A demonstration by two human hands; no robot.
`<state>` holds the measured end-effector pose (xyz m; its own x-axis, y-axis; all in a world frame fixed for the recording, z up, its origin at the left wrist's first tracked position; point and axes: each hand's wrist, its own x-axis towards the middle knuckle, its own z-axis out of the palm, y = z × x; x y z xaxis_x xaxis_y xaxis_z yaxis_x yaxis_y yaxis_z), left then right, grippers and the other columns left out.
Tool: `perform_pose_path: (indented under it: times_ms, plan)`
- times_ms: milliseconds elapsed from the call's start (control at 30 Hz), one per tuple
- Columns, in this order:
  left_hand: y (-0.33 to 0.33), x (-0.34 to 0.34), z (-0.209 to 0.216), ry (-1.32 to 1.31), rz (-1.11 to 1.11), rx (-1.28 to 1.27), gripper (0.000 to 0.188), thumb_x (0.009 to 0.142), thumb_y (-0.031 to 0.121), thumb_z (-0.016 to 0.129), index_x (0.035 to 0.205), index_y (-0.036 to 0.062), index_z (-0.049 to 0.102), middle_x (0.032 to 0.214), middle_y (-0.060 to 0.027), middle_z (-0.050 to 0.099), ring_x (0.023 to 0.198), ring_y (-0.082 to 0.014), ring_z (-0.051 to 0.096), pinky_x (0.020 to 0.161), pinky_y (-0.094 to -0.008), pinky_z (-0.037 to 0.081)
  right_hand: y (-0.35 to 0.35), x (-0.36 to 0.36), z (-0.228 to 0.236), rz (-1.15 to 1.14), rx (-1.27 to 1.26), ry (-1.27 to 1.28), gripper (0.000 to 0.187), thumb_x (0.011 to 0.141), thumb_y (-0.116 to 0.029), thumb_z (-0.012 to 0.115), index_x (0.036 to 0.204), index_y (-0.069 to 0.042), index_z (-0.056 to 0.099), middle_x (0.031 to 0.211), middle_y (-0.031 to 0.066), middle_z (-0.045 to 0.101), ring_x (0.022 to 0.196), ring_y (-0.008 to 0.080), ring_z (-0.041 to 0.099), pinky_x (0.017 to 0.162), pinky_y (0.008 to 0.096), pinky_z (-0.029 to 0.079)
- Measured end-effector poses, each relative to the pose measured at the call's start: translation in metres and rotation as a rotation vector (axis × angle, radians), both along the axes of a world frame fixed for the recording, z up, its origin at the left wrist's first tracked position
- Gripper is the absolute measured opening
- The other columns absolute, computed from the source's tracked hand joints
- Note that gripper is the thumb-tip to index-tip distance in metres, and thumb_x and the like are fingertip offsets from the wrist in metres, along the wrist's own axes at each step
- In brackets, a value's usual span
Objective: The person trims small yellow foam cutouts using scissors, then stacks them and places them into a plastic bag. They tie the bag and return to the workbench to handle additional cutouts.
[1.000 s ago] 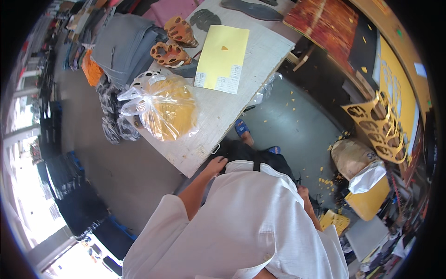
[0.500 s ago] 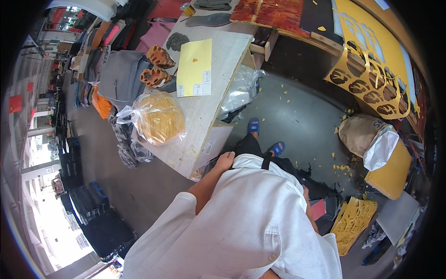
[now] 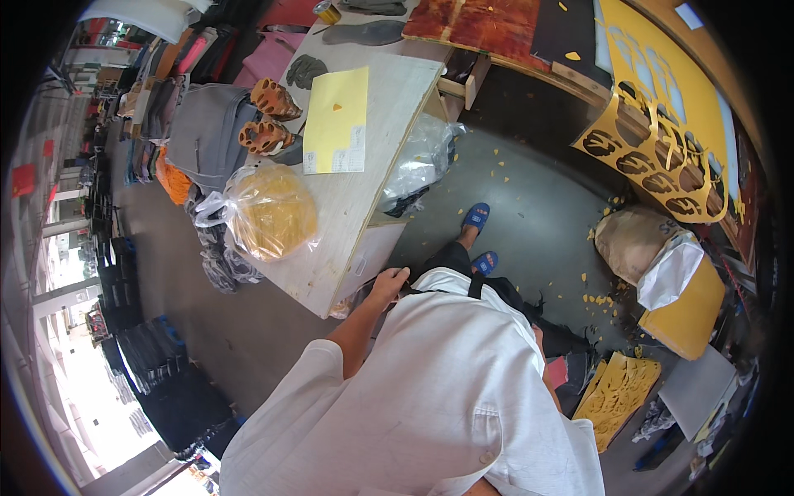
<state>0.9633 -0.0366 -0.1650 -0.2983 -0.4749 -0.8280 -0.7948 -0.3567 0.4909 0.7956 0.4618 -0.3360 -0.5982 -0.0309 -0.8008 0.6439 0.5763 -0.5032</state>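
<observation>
My left hand (image 3: 389, 284) is beside my waist, back upward, fingers curled inward. What it holds, if anything, is hidden. It is close to the corner of a pale wooden table (image 3: 335, 269), apart from it. My right forearm (image 3: 547, 376) shows along the white shirt's right side; that hand is mostly covered and its fingers are hidden. On the table lie a clear plastic bag of yellow pieces (image 3: 273, 213), a yellow sheet with white labels (image 3: 335, 116), and two brown shoe-shaped pieces with holes (image 3: 269, 116).
Right of me stand a brown paper sack (image 3: 633, 240) and a yellow slab (image 3: 686, 310). A yellow cut-out sheet (image 3: 653, 157) hangs over a bench edge. Yellow scraps (image 3: 597, 302) litter the floor. Dark stacks (image 3: 149, 355) stand far left.
My feet have shifted in a step. My left hand has moved slightly left, its fingers still curled. The table and bag appear slightly farther left in view.
</observation>
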Motion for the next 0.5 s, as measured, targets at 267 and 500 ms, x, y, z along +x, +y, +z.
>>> perform_pose_path:
  times_ms: [267,500]
  plan:
    - [-0.041,-0.046,-0.016,-0.028,0.186,0.112,0.047,0.101,0.042,0.061,0.13,0.0055,0.065,0.098,-0.0088,0.069,0.077,-0.0208,0.068,0.067,-0.0391,0.06,-0.066,-0.089,0.077,0.131,-0.172,0.083,0.016,0.092,-0.004,0.057,0.086,-0.005,0.073,0.078,-0.0002,0.065,0.068,0.011,0.058,0.063,0.0259,0.046]
    - [-0.093,-0.088,-0.059,0.073,0.071,0.281,0.025,0.098,0.033,0.064,0.087,0.0116,0.06,0.074,-0.0026,0.058,0.061,-0.0166,0.059,0.054,-0.0366,0.053,-0.142,-0.147,0.153,-0.076,-0.076,-0.024,0.019,0.083,0.005,0.051,0.074,-0.006,0.063,0.066,-0.0006,0.059,0.061,0.0117,0.055,0.055,0.0311,0.045]
